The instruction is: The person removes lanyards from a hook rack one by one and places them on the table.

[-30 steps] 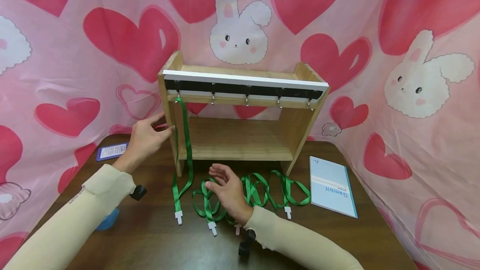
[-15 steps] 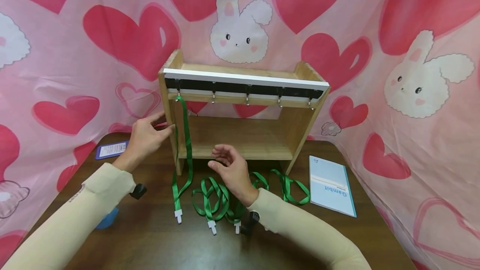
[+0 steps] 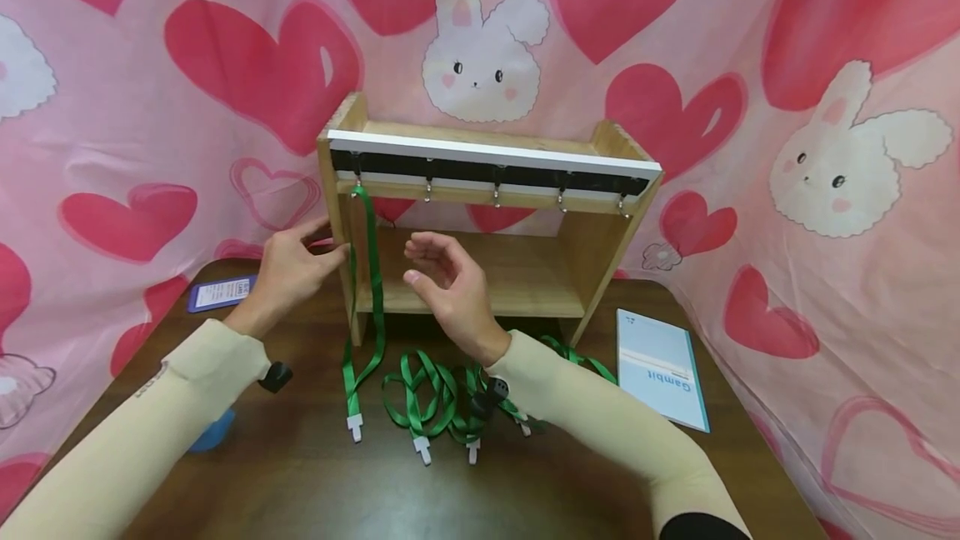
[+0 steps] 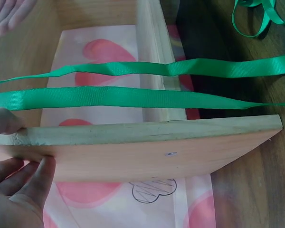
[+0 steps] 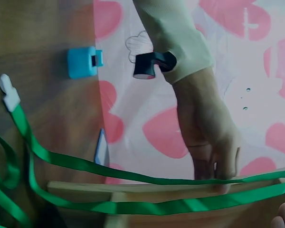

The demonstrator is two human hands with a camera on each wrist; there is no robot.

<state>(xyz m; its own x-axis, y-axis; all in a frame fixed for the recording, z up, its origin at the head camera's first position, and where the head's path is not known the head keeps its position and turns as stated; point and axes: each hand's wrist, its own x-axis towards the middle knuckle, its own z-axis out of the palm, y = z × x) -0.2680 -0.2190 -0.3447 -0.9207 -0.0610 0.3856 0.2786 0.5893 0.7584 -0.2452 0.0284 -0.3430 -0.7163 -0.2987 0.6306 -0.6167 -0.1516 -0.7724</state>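
One lanyard hung: green lanyard (image 3: 366, 273) on leftmost hook, rack's 9 o'clock end.
Left hand (image 3: 288, 273): grasping wooden rack (image 3: 487, 232) side panel.
Right hand (image 3: 446, 290): raised, fingers loosely curled, holding nothing.

The booklet (image 3: 660, 369) right of the wooden rack (image 3: 487, 223) reads "Gambit". The card (image 3: 222, 292) left of the rack carries print too small to read.

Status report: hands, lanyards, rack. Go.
Left hand grips the rack side post. Right hand open, empty, beside the hung lanyard. Loose lanyards on the table; nothing blocking the hooks.
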